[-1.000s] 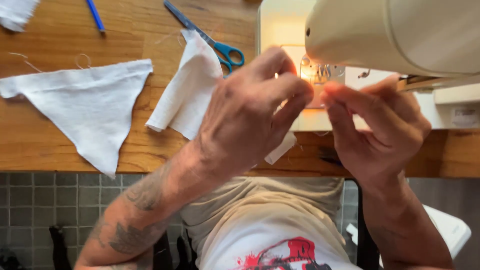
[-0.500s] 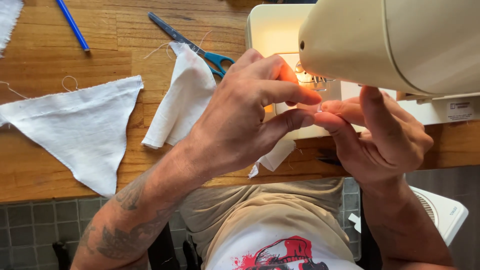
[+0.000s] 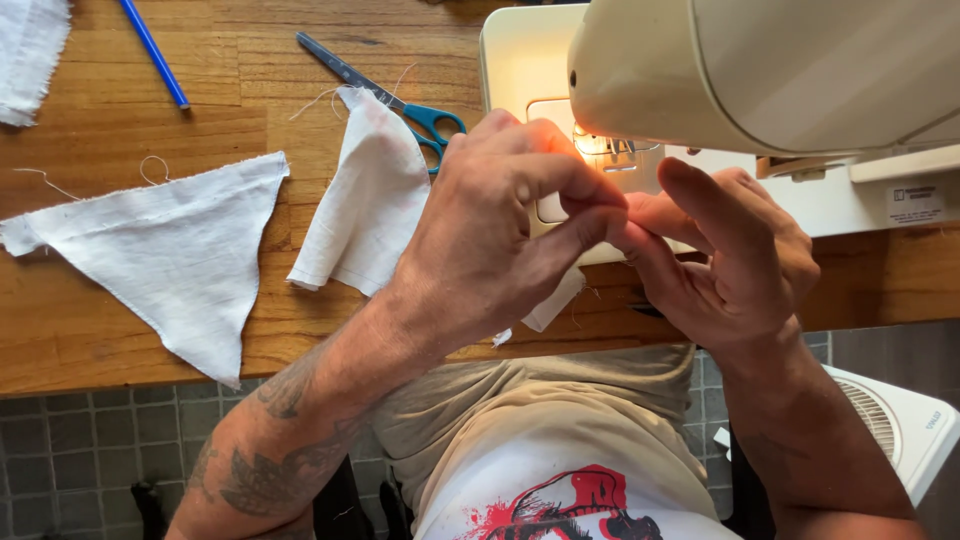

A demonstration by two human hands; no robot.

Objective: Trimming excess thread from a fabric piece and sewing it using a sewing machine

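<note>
My left hand (image 3: 500, 235) and my right hand (image 3: 735, 255) meet fingertip to fingertip just in front of the lit needle area of a cream sewing machine (image 3: 760, 70). The left thumb and forefinger are pinched together against the right fingers. What they pinch is too small to see. A folded white cloth piece (image 3: 365, 200) lies under my left hand, one corner sticking out below the wrist.
A white triangular cloth (image 3: 170, 255) lies at left on the wooden table (image 3: 90, 130). Teal-handled scissors (image 3: 400, 100) and a blue pen (image 3: 155, 55) lie at the back. More white cloth (image 3: 30, 50) sits top left. A white fan (image 3: 900, 430) stands low right.
Both hands have drawn closer together near the needle. My right fingers now press against my left pinch. The view has shifted slightly toward the machine.
</note>
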